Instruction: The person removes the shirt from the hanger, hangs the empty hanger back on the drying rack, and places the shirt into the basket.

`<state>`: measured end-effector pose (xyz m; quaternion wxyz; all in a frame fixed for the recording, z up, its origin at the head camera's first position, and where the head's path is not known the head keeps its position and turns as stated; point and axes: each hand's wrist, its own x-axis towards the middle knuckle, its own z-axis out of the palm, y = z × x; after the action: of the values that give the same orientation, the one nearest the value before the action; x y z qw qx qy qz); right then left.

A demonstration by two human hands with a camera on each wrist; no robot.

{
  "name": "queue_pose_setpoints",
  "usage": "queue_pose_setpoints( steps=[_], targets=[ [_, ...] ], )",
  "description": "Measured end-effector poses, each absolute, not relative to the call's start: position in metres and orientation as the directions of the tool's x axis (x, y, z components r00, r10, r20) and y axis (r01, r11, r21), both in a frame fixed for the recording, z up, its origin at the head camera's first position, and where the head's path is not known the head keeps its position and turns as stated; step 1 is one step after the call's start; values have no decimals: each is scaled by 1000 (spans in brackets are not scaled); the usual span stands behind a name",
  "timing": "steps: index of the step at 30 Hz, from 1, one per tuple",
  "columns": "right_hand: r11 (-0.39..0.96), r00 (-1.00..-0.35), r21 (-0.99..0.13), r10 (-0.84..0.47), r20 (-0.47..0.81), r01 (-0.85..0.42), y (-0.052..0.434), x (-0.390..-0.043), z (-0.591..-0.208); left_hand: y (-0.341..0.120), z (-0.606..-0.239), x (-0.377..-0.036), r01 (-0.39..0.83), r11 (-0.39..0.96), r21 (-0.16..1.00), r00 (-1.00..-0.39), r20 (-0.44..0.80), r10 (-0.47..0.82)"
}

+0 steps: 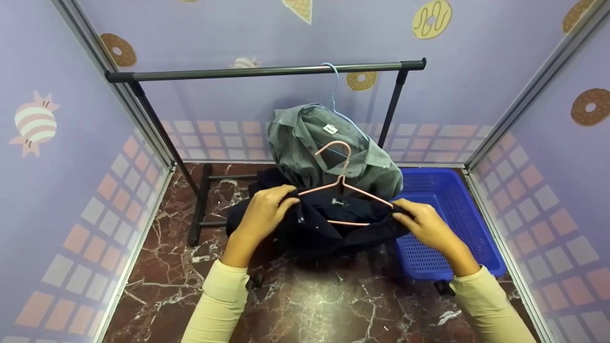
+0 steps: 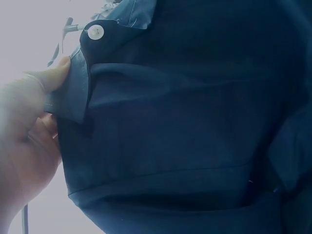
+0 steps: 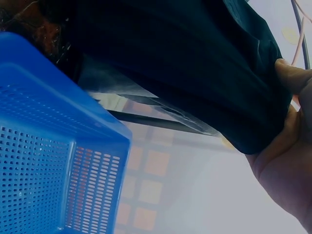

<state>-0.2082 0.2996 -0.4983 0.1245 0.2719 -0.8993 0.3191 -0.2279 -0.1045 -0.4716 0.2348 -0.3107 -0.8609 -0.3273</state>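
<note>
A dark navy shirt (image 1: 314, 233) hangs between my two hands, with a pink clothes hanger (image 1: 342, 180) inside its neck and the hook standing up. My left hand (image 1: 267, 209) pinches the shirt at its left shoulder by the collar. In the left wrist view a white button (image 2: 95, 32) shows on the collar above the thumb. My right hand (image 1: 424, 224) grips the other shoulder close to the hanger's right end. Part of the hanger is hidden under the cloth.
Behind, a grey-green shirt (image 1: 305, 143) hangs by a light blue hanger (image 1: 335, 90) from a black garment rack (image 1: 228, 72). A blue plastic basket (image 1: 450, 190) stands on the marbled floor (image 1: 314, 305) at the right. Patterned walls enclose three sides.
</note>
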Motion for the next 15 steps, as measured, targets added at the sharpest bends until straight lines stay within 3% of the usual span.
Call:
queue_pose_setpoints(
  steps=[15],
  targets=[
    [645, -791, -463, -445, 420, -608, 291, -210, -495, -92, -463, -234, 717, 571, 400, -673, 613, 415]
  ],
)
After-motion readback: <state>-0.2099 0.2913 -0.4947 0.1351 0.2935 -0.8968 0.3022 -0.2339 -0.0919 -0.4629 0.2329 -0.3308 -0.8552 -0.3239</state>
